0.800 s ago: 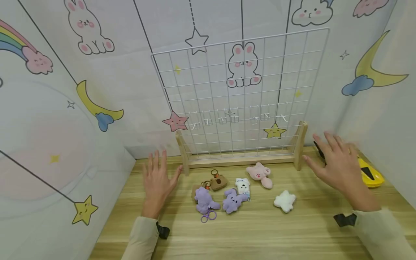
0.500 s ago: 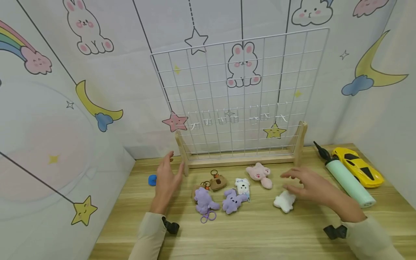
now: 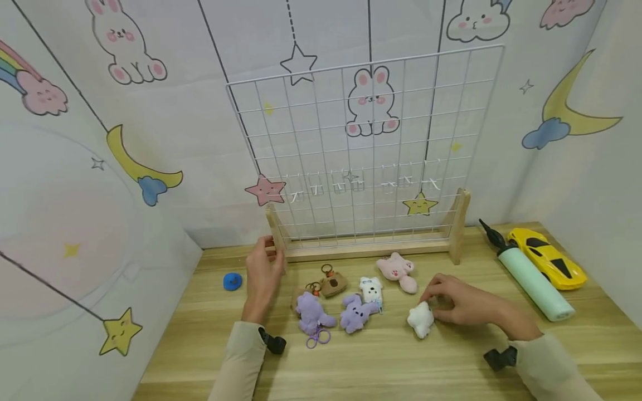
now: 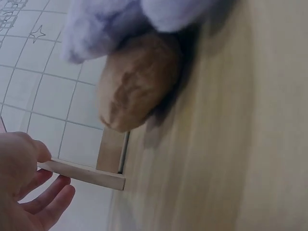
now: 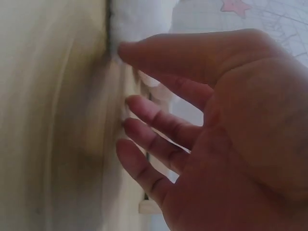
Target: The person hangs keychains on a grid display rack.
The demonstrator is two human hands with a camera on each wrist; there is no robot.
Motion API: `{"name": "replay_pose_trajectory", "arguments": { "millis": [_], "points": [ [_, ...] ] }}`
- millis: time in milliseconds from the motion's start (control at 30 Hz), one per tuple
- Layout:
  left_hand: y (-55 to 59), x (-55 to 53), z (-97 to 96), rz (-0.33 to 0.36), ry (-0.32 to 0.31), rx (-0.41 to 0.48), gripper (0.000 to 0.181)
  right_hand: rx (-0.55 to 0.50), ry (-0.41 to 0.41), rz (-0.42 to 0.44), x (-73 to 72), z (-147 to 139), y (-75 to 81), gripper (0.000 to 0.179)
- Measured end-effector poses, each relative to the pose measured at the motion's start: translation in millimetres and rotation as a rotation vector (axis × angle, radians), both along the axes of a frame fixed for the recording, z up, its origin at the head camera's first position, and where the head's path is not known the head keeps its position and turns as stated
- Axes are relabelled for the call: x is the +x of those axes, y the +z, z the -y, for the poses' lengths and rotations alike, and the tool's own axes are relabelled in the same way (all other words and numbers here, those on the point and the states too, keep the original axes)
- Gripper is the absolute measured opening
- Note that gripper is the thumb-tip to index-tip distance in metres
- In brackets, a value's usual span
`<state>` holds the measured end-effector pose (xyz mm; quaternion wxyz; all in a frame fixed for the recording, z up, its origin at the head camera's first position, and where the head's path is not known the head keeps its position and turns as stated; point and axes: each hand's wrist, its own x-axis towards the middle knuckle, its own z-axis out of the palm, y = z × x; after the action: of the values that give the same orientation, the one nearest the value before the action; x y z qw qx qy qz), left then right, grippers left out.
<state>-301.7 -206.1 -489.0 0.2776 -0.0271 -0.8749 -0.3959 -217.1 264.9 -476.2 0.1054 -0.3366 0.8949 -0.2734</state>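
My left hand [image 3: 263,274] holds the left wooden leg [image 3: 273,224] of the white wire grid rack [image 3: 361,133]. In the left wrist view, thumb and fingers lie on either side of that wooden leg [image 4: 91,176]. My right hand [image 3: 466,302] pinches a white star plush [image 3: 421,320] on the table, its thumb against the fluff in the right wrist view. Left of the star lie a pink plush [image 3: 397,269], a white bear charm [image 3: 371,289], two purple plushes [image 3: 356,313] [image 3: 311,312] and brown plush keychains [image 3: 333,285], one partly hidden.
Several small clear hooks [image 3: 358,186] hang on the grid's lower rows. A blue round object [image 3: 232,281] lies left of my left hand. At the right are a mint-green pump [image 3: 535,284] and a yellow toy car [image 3: 546,257]. A printed cloth backs the table.
My right hand has come in leftward from near the pump and taken hold of the star plush, which has shifted and turned. My left hand has moved right onto the rack's leg.
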Motion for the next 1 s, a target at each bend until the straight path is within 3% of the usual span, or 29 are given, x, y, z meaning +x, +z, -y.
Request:
{"name": "replay_pose_trajectory", "arguments": {
  "millis": [133, 367, 500, 700, 1000],
  "points": [
    [-4.2, 0.8, -0.8, -0.008, 0.015, -0.026, 0.027, -0.025, -0.022, -0.001, 0.6, -1.4, -4.6, 0.012],
    [-3.5, -1.9, -3.1, 0.008, -0.009, -0.028, 0.033, -0.073, -0.037, 0.041, 0.7, -1.4, -11.2, 0.032],
    [-5.3, -0.6, -2.6, 0.046, -0.005, -0.024, 0.032, -0.103, -0.052, 0.051, -5.0, 2.9, -18.7, 0.019],
    [-7.1, 1.0, -3.2, 0.043, 0.004, -0.081, 0.030, -0.153, -0.057, 0.093, -9.6, 1.6, -20.8, 0.010],
    [-8.5, -0.2, -3.6, 0.051, 0.005, -0.130, 0.026, -0.340, -0.184, 0.204, -13.3, -5.5, -14.7, 0.010]
  ]
}}
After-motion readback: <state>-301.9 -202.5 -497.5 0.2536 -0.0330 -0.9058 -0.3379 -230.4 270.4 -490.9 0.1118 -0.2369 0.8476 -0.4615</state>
